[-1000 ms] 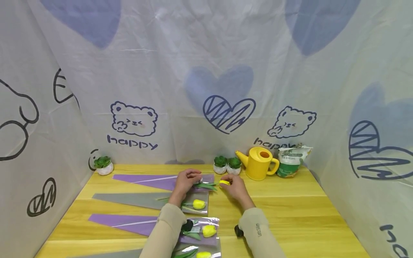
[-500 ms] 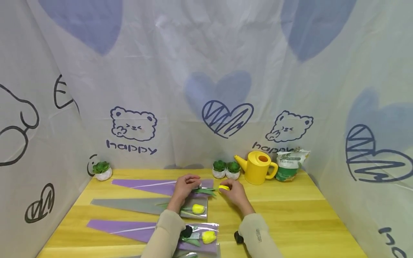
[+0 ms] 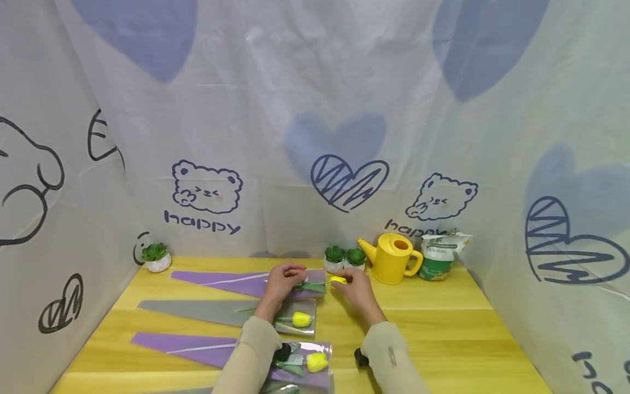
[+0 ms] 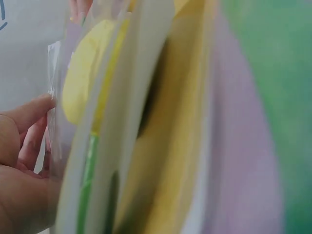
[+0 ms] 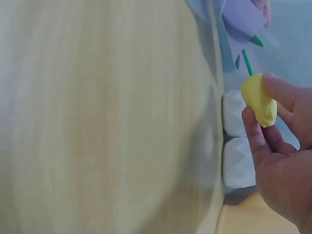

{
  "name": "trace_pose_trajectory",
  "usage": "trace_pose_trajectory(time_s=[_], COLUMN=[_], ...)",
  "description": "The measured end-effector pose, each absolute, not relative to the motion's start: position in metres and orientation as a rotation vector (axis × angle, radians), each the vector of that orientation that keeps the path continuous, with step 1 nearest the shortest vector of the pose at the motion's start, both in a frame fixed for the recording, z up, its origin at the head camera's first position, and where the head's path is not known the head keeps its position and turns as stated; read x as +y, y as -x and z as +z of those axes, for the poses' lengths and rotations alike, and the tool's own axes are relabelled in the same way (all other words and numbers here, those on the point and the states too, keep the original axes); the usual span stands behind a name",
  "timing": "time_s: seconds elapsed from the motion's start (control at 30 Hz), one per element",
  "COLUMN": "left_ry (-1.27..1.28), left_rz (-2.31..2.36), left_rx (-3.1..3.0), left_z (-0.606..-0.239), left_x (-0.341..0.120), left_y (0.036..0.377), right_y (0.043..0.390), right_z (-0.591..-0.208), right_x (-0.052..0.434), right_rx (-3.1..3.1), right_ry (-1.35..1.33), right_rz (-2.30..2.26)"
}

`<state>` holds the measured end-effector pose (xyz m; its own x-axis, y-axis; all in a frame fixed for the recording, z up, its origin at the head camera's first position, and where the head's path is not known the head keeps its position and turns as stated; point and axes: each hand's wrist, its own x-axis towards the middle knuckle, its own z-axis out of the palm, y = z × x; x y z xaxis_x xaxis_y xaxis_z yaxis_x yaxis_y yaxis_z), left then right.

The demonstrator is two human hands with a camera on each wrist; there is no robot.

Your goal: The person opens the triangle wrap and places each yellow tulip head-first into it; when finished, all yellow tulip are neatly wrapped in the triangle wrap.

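My right hand [image 3: 358, 287] pinches the head of a yellow tulip [image 5: 258, 100] between thumb and fingers, its green stem pointing left. The stem and leaves overlap the wide end of the farthest purple wrapping sleeve [image 3: 221, 280]. At that wide end my left hand [image 3: 281, 282] pinches the clear plastic of the sleeve, with thumb and fingers at its edge in the left wrist view. Nearer me lie a grey sleeve [image 3: 197, 312] with a yellow tulip [image 3: 301, 319] in it and a second purple sleeve [image 3: 184, 347] with another tulip [image 3: 317, 361].
Behind my right hand stand two small potted succulents [image 3: 334, 258], a yellow watering can [image 3: 392, 260] and a green-and-white bag [image 3: 438, 260]. Another succulent [image 3: 156, 257] sits at the back left corner. A printed cloth [image 3: 275, 219] hangs behind the wooden table [image 3: 443, 334].
My right hand has shifted slightly left with the tulip, bringing its stem and leaves farther over the purple sleeve. The left hand stays at about the same place on the sleeve.
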<state>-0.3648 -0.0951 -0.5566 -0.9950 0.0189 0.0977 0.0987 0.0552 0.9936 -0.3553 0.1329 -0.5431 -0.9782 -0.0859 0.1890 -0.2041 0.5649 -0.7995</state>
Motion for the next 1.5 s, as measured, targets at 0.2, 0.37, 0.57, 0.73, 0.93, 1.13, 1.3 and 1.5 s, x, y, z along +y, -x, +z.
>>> trace_pose_trajectory(time_s=[0.2, 0.37, 0.57, 0.73, 0.93, 1.13, 1.3, 1.5], left_ry=[0.111, 0.108, 0.121, 0.176, 0.287, 0.348, 0.357, 0.364], left_rz=[-2.103, -2.087, -2.057, -2.049, -2.004, -1.905, -1.879, -1.898], left_rx=[-2.255, -2.237, -2.221, -2.211, -2.234, -2.305, -2.305, -2.298], left_z=[-0.553, -0.551, -0.544, -0.542, -0.536, -0.538, -0.539, -0.538], left_x=[-0.094, -0.094, -0.094, -0.093, -0.093, -0.09, -0.09, -0.09], left_y=[0.366, 0.366, 0.365, 0.365, 0.361, 0.362, 0.362, 0.363], right_y=[0.356, 0.356, 0.356, 0.355, 0.355, 0.356, 0.355, 0.356], right_z=[-0.538, -0.537, -0.531, -0.525, -0.525, -0.528, -0.528, -0.53], right_x=[0.128, 0.125, 0.122, 0.119, 0.116, 0.112, 0.11, 0.108], right_rx=[-2.661, -2.642, -2.636, -2.636, -2.669, -2.669, -2.657, -2.643], right_ry=[-0.306, -0.325, -0.29, -0.315, -0.313, -0.358, -0.35, -0.354], right_rz=[1.376, 1.379, 1.399, 1.394, 1.414, 1.453, 1.532, 1.57])
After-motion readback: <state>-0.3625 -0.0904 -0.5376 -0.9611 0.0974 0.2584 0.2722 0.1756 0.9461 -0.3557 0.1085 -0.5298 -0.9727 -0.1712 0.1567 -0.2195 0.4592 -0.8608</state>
